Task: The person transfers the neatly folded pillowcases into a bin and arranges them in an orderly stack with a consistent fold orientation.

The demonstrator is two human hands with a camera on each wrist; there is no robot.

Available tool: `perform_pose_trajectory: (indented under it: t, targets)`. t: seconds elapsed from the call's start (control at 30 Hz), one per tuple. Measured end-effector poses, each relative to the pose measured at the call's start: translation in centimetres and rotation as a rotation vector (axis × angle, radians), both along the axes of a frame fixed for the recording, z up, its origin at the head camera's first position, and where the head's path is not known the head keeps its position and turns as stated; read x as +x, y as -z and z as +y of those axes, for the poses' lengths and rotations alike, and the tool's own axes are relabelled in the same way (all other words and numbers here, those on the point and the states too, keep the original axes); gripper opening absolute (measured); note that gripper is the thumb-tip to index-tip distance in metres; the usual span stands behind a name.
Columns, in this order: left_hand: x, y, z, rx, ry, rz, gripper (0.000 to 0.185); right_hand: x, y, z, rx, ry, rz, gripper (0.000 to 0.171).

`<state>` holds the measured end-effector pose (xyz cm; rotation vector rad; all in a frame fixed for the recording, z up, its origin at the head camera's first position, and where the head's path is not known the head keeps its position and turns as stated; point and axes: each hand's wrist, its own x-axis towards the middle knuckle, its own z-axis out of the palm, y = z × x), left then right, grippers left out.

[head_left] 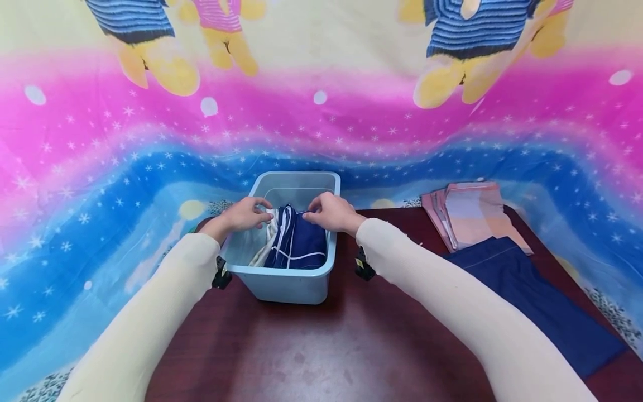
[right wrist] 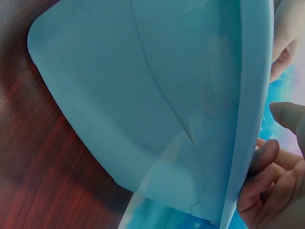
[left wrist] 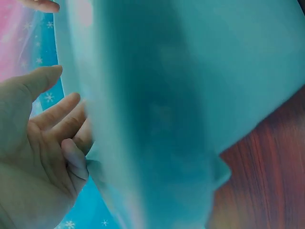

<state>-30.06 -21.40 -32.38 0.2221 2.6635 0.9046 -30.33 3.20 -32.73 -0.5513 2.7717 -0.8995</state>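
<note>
A light blue plastic bin point(head_left: 286, 286) stands on the table with folded cloths upright inside. Navy cloth with white lines point(head_left: 308, 240) fills its right side, and a cream-white cloth point(head_left: 261, 254) leans beside it on the left. My left hand point(head_left: 246, 214) is over the left rim, fingers loosely bent near the top of the cream cloth. Over the right side, my right hand point(head_left: 332, 212) has its fingertips right at the navy cloth's upper edge. Both wrist views show thumb and fingers apart around the rim, with no cloth between them; the bin wall hides the contents there.
On the dark red wooden table point(head_left: 321, 357), a folded pink and peach checked cloth point(head_left: 474, 215) lies at the back right. A navy cloth point(head_left: 532, 301) lies in front of it, partly behind my right sleeve. A patterned curtain point(head_left: 321, 128) hangs close behind the bin.
</note>
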Motion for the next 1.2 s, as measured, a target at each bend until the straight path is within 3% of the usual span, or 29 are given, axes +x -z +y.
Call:
perform_pose_trajectory:
  t: [0.4, 0.57, 0.8, 1.2]
  targets:
    - [0.4, -0.2, 0.3, 0.008, -0.010, 0.061, 0.040, 1.1, -0.2, 0.6, -0.081, -0.051, 0.018, 0.033]
    - [0.9, -0.2, 0.4, 0.000, -0.007, 0.080, 0.040, 1.4, -0.2, 1.0, -0.164, -0.070, -0.011, 0.032]
    - [1.7, -0.2, 0.6, 0.106, 0.056, 0.081, 0.038, 1.7, -0.3, 1.8, -0.314, -0.058, -0.074, 0.027]
    - [2.8, -0.1, 1.2, 0.146, 0.116, 0.116, 0.036, 2.9, -0.3, 3.1, -0.401, -0.106, -0.060, 0.026]
